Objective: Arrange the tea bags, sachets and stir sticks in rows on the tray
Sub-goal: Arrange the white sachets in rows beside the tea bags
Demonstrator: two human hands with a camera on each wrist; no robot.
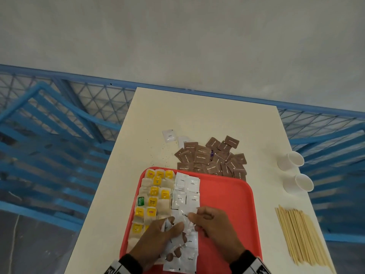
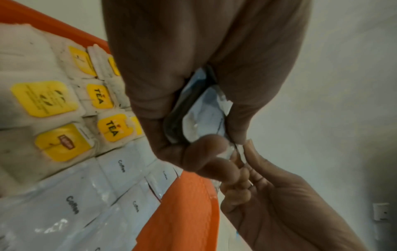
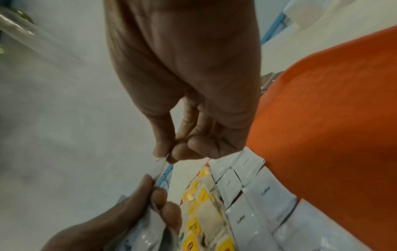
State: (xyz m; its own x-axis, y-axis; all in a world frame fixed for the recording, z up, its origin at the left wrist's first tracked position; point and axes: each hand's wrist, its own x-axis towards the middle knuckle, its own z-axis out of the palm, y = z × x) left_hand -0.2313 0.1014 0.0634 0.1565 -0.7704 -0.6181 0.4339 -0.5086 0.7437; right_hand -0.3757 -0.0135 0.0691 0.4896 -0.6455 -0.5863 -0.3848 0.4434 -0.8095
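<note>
Head view: the left hand [image 1: 158, 240] holds a small stack of white coffee sachets [image 1: 173, 242], its fingers curled round them. The right hand [image 1: 213, 226] pinches the edge of one sachet at the top of that stack, thumb against forefinger. Both hands hang over the near part of the red tray [image 1: 227, 198]. Directly beyond the pinch lies the column of laid coffee sachets [image 1: 186, 191], and to the left of it the tea bags [image 1: 156, 192] in rows. The brown sugar sachets [image 1: 211, 157] are in a loose heap well beyond the grip, on the table [image 1: 197, 119] just behind the tray rim. The stir sticks [image 1: 304, 236] lie far to the right of the grip, off the tray.

Left wrist view: the stack sits deep in the palm, and the right hand's fingertips [image 2: 249, 151] meet it at its outer end. I judge the sachets to be light, thin and glossy, so they can slip on each other; it is better to take one by its sealed edge.

Right wrist view: the thumb and forefinger are closed narrow on a thin white corner [image 3: 160, 163]. How many sachets the left hand holds I cannot tell; the bottom of the stack is covered by fingers, and this view is blurred.
</note>
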